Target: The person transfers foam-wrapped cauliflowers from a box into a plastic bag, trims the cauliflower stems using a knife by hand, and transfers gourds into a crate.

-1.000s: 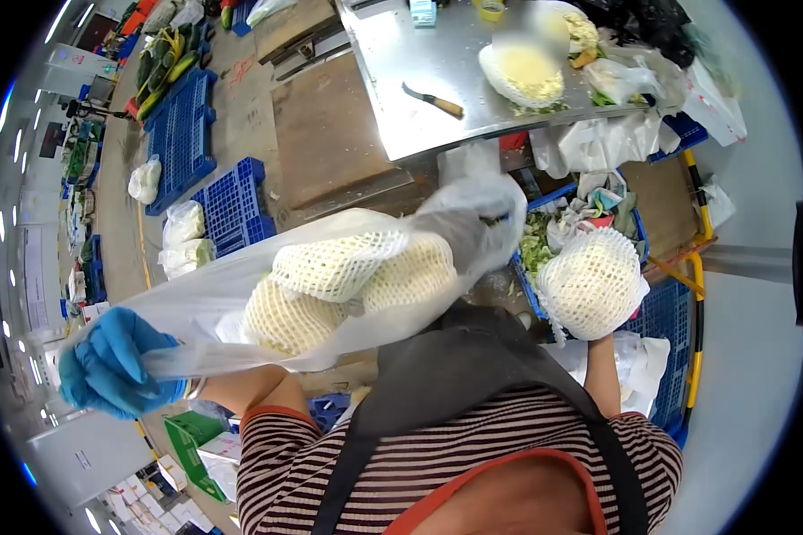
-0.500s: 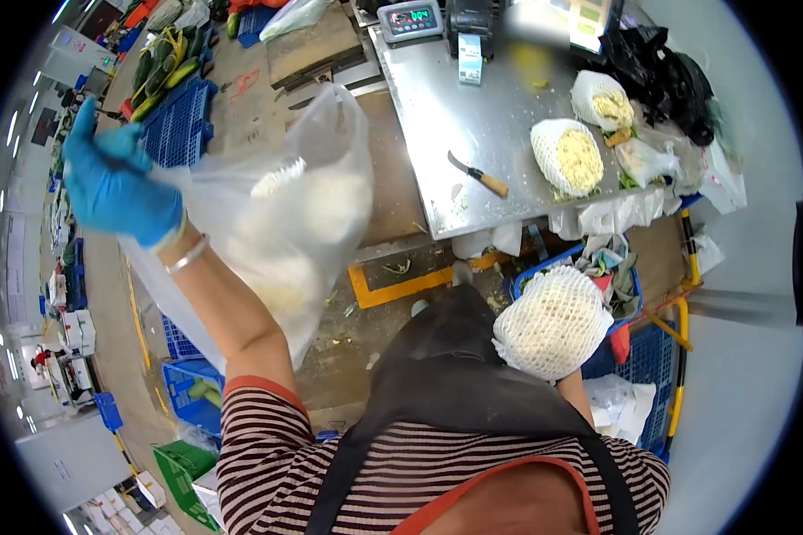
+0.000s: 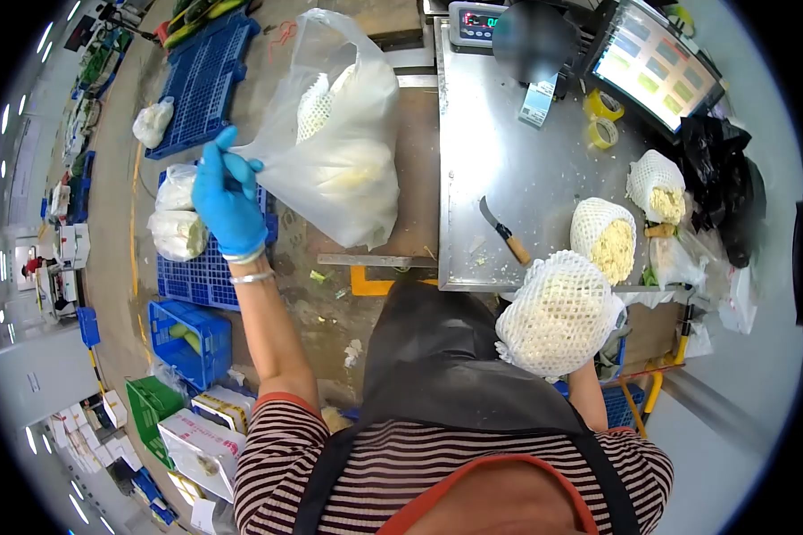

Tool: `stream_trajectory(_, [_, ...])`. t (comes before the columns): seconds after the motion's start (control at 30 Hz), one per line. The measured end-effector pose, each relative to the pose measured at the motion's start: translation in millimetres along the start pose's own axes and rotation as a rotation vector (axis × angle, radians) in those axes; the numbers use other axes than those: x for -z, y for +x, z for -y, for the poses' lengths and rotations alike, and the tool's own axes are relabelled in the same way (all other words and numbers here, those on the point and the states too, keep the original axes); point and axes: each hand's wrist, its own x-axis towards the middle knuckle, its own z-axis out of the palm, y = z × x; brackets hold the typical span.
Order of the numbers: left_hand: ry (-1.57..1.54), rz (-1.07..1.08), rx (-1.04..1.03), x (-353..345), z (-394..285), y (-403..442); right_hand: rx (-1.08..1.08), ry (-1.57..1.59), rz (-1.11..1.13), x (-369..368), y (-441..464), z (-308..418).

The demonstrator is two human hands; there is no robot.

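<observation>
currently, from my remote post, i record the two hands well apart. the left hand (image 3: 229, 198), in a blue glove, is pinched on the drawn-out edge of a translucent plastic bag (image 3: 357, 134), which is over a brown board (image 3: 418, 178) just left of the steel table (image 3: 477, 152); whether the board bears its weight i cannot tell. contents of the bag: one white foam-net piece (image 3: 314, 109), plus pale, rounded shapes blurred by the film. a netted bundle (image 3: 558, 312) is at the table's near edge, above the right forearm (image 3: 587, 394); the right hand is hidden behind it, so i cannot tell how its fingers stand. further containers: a blue crate (image 3: 214, 352) with long green produce (image 3: 186, 335), and a green crate (image 3: 150, 406) beside a white carton (image 3: 201, 450). the table bears a wooden-handled knife (image 3: 515, 247), yellow tape rolls (image 3: 591, 107) and two net-sleeved heads (image 3: 589, 227) with crumbly cream tops. a lit screen (image 3: 656, 69) and a scale display (image 3: 478, 22) are toward its far side. on the floor at left i note blue pallets (image 3: 198, 94) and wrapped pale bundles (image 3: 178, 234).
</observation>
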Motion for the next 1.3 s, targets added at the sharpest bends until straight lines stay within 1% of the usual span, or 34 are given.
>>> stream_trajectory(0.07, [0.009,0.028,0.012,-5,18,-3,-0.048,0.007,-0.024,-13,17,5])
stream_trajectory(0.2, [-0.072,0.072,0.031,1,24,15,-0.109,0.052,-0.086,-26,45,-6])
stream_trajectory(0.3, [-0.288,0.029,0.246,5,41,17,-0.086,0.121,-0.157,-18,60,-23])
stream_trajectory(0.33, [-0.393,0.104,0.273,18,57,20,-0.067,0.145,-0.187,-16,64,-28])
stream_trajectory(0.37, [-0.414,0.077,0.309,28,70,20,-0.046,0.169,-0.216,-16,67,-31])
stream_trajectory(0.4, [-0.435,0.051,0.345,32,77,22,-0.021,0.135,-0.196,-42,68,-36])
stream_trajectory(0.43, [-0.454,0.027,0.381,38,86,24,-0.001,0.124,-0.179,-41,67,-41])
stream_trajectory(0.47, [-0.563,0.089,0.422,56,106,27,0.018,0.112,-0.162,-35,65,-47])
stream_trajectory(0.57, [-0.617,-0.012,0.553,84,141,39,0.079,0.107,-0.161,-28,66,-66])
stream_trajectory(0.7, [-0.739,-0.063,0.821,106,176,46,0.081,0.103,-0.21,-36,77,-89])
stream_trajectory(0.77, [-0.727,0.043,0.918,113,202,39,0.079,0.095,-0.227,-38,86,-97])
stream_trajectory(0.83, [-0.668,0.074,0.993,114,228,25,0.088,0.086,-0.244,-37,93,-106])
stream_trajectory(0.9, [-0.709,0.089,1.133,114,248,13,0.097,0.074,-0.267,-35,102,-112])
stream_trajectory(0.93, [-0.679,0.06,1.149,108,249,8,0.101,0.07,-0.278,-34,106,-114])
stream_trajectory(0.97, [-0.554,0.014,1.14,102,248,3,0.105,0.063,-0.289,-32,109,-117])
stream_trajectory(1.03, [-0.343,-0.083,1.055,89,231,0,0.111,0.034,-0.32,-27,115,-123])
stream_trajectory(1.1, [-0.104,-0.18,0.945,108,235,-8,0.128,-0.036,-0.343,-22,122,-126])
stream_trajectory(1.13, [0.039,-0.012,0.72,107,216,-10,0.151,-0.117,-0.337,-18,124,-129])
stream_trajectory(1.17, [0.234,-0.127,0.505,94,194,-16,0.258,-0.452,-0.237,-5,129,-131])
stream_trajectory(1.2, [0.552,-0.07,0.299,71,153,-21,0.401,-0.768,-0.174,8,133,-134])
stream_trajectory(1.23, [0.49,-0.032,0.235,46,120,-31,0.337,-0.359,-0.236,-27,132,-130])
stream_trajectory(1.27, [0.426,0.169,0.303,32,106,-39,0.341,-0.359,-0.393,-49,139,-121])
stream_trajectory(1.3, [0.36,0.364,0.366,23,97,-44,0.428,-0.62,-0.416,-71,134,-118])
